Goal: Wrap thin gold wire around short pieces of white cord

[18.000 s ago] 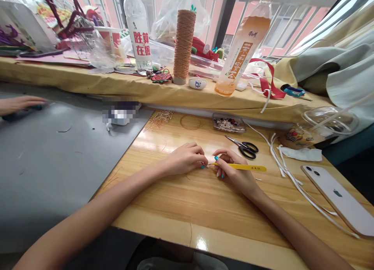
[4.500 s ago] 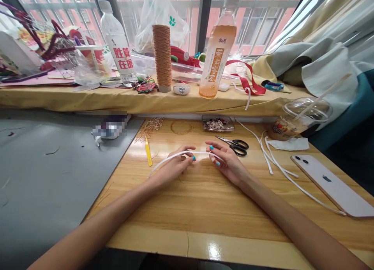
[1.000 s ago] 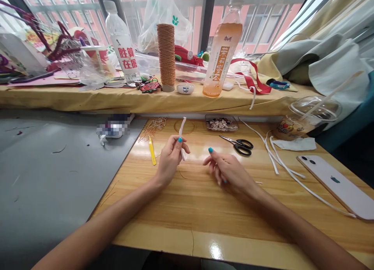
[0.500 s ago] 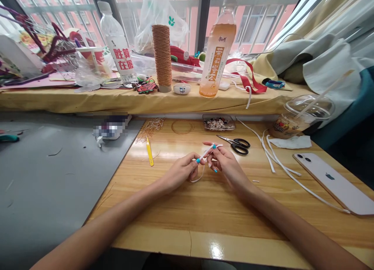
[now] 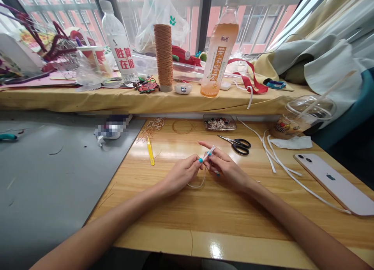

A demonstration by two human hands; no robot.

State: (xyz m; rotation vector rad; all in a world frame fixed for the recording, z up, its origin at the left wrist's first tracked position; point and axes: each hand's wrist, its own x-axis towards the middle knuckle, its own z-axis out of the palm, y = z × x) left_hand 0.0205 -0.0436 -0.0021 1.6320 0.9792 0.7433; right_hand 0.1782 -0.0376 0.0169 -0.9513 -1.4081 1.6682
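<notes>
A short white flat cord (image 5: 201,180) hangs in a loop between my two hands above the wooden table (image 5: 222,215). My left hand (image 5: 182,175) pinches the cord between thumb and fingertips. My right hand (image 5: 223,165) meets it, fingers closed on the cord's upper ends, which stick out near my fingertips. Yellow tweezers (image 5: 150,150) lie on the table to the left of my left hand. Black-handled scissors (image 5: 238,143) lie just beyond my right hand.
More white cords (image 5: 274,161) trail to the right, near a phone (image 5: 336,182) lying face down. A small clear tray of beads (image 5: 219,123) and a plastic cup (image 5: 304,116) sit at the back. The yellow-draped ledge holds a thread spool (image 5: 163,55) and bottles (image 5: 219,48). Grey mat (image 5: 52,176) at left.
Over the last second my left hand lowered the cord from upright and my right hand came in and closed on it. The loop now hangs lower, close to the table.
</notes>
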